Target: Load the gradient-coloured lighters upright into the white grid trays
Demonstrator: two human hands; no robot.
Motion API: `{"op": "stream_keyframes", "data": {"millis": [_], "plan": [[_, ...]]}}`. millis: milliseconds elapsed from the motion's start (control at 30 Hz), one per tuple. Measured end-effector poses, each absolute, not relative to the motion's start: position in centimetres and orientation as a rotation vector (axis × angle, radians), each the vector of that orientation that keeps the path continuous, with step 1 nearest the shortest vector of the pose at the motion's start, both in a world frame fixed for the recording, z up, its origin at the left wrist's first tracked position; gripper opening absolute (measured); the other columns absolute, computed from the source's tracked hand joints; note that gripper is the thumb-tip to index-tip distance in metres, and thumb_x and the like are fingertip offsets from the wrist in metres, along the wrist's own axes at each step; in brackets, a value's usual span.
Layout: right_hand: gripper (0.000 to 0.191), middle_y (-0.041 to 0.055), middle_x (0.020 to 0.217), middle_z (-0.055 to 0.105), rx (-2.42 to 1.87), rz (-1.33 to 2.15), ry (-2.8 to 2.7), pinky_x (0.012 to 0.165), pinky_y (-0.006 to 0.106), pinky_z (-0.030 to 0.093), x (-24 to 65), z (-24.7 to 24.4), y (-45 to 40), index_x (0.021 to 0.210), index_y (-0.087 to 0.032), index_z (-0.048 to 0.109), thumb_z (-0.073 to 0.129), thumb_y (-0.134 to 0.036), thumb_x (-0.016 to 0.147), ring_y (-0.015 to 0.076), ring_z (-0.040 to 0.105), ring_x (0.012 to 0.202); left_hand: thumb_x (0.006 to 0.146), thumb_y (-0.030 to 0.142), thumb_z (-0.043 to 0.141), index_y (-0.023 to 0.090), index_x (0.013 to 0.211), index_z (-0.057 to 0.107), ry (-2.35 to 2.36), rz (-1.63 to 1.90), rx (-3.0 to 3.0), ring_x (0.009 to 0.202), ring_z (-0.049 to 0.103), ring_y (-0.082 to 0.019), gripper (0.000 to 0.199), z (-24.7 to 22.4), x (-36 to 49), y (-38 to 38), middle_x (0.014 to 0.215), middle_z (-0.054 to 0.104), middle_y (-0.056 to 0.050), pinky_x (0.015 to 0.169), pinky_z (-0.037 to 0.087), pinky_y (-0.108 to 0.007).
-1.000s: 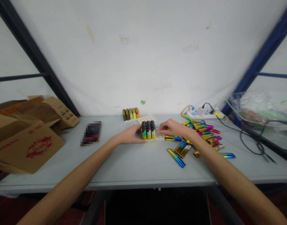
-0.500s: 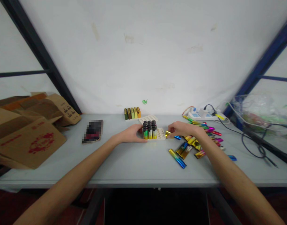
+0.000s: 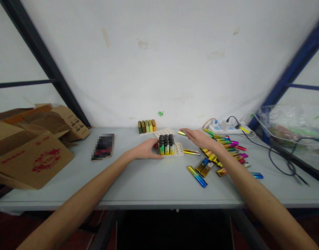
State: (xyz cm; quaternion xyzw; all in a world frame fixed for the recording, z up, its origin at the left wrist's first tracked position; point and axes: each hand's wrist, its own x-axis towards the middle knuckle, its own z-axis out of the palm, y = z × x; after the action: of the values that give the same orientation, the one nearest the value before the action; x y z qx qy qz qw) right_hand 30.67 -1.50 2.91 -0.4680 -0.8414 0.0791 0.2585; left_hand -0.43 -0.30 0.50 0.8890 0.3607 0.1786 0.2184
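Note:
Upright lighters [image 3: 166, 147] with black tops and green-to-yellow bodies fill the left part of a white tray with holes [image 3: 179, 149]. My left hand [image 3: 148, 149] grips this tray's left end, thumb along the front and fingers behind. Bare holes show at the tray's right. My right hand [image 3: 198, 136] is closed at the fingertips on a shiny gold lighter-sized piece [image 3: 182, 132], right of a second white holed tray [image 3: 164, 132]. Another gold piece [image 3: 192, 152] lies flat beside the tray's right end.
Several shiny coloured pieces [image 3: 213, 158] are heaped at the right, with a gold-blue one [image 3: 197, 176] nearer the front. More lighters [image 3: 147, 126] stand at the back. A power strip [image 3: 221, 128] with cables, a plastic bag [image 3: 292, 119], a cardboard box [image 3: 39, 158] and a pixelated dark item [image 3: 103, 146] lie around.
My right hand has moved back and slightly left, away from the tray's right end, leaving a gold piece lying there. Now another gold piece shows at its fingertips. My left hand has stayed put.

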Motion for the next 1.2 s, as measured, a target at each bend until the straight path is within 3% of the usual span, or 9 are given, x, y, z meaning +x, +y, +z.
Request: {"op": "stream_keyframes", "data": {"millis": [100,233,433,667,833,1000,1200], "plan": [[0.033,0.0097,0.108,0.076,-1.266,0.195,-2.251,0.083,0.034,0.048,30.2,2.9,-1.6,0.123,-0.021,0.067,0.049,-0.038,0.101,0.0246,0.069,0.09,0.068,0.062,0.079,0.015,0.107,0.065,1.011,0.477,2.466,0.085,0.063,-0.025,0.062,0.6,-0.4,-0.4,0.099,0.068,-0.008,0.075,0.051,-0.034],[0.03,0.0043,0.078,0.071,-1.33,0.186,-2.202,0.066,0.029,0.043,29.7,3.4,-1.8,0.098,-0.017,0.071,0.067,-0.045,0.091,0.0184,0.06,0.067,0.069,0.062,0.078,0.014,0.11,0.065,1.005,0.469,2.469,0.088,0.063,-0.026,0.065,0.5,-0.5,-0.3,0.103,0.069,-0.009,0.077,0.051,-0.035],[0.039,0.0094,0.093,0.071,-1.108,0.357,-2.101,0.075,0.032,0.051,29.1,3.4,-1.8,0.09,-0.018,0.069,0.064,-0.056,0.091,0.0211,0.064,0.085,0.07,0.06,0.078,0.014,0.117,0.065,0.966,0.504,2.455,0.094,0.063,-0.028,0.067,0.1,-0.6,-0.1,0.109,0.07,-0.011,0.079,0.052,-0.036],[0.041,0.0069,0.088,0.076,-0.972,0.907,-1.909,0.077,0.034,0.055,28.4,3.0,-2.3,0.094,-0.021,0.055,0.068,-0.059,0.088,0.021,0.07,0.083,0.066,0.059,0.081,0.013,0.114,0.066,0.978,0.518,2.445,0.093,0.064,-0.029,0.068,0.2,-0.5,-0.1,0.104,0.071,-0.011,0.081,0.051,-0.036],[0.042,0.0025,0.074,0.069,-1.016,0.733,-2.016,0.069,0.029,0.05,28.3,2.5,-2.0,0.084,-0.022,0.05,0.055,-0.062,0.095,0.0169,0.064,0.069,0.065,0.06,0.081,0.013,0.113,0.066,0.983,0.511,2.424,0.093,0.063,-0.028,0.069,0.3,-0.5,-0.1,0.103,0.07,-0.011,0.081,0.051,-0.036],[0.04,-0.0036,0.072,0.061,-1.07,0.796,-1.971,0.056,0.025,0.044,27.9,2.0,-2.1,0.095,-0.024,0.045,0.045,-0.064,0.098,0.0126,0.054,0.054,0.065,0.06,0.082,0.013,0.113,0.066,0.976,0.531,2.419,0.092,0.063,-0.028,0.069,0.4,-0.5,-0.3,0.101,0.07,-0.01,0.081,0.051,-0.036],[0.047,-0.0003,0.072,0.054,-1.159,0.448,-1.902,0.064,0.028,0.039,27.0,2.7,-2.9,0.079,-0.022,0.049,0.04,-0.063,0.099,0.0153,0.048,0.066,0.068,0.06,0.08,0.013,0.112,0.066,0.997,0.493,2.47,0.089,0.063,-0.027,0.066,0.3,-0.5,-0.2,0.103,0.069,-0.01,0.078,0.051,-0.035]]}}
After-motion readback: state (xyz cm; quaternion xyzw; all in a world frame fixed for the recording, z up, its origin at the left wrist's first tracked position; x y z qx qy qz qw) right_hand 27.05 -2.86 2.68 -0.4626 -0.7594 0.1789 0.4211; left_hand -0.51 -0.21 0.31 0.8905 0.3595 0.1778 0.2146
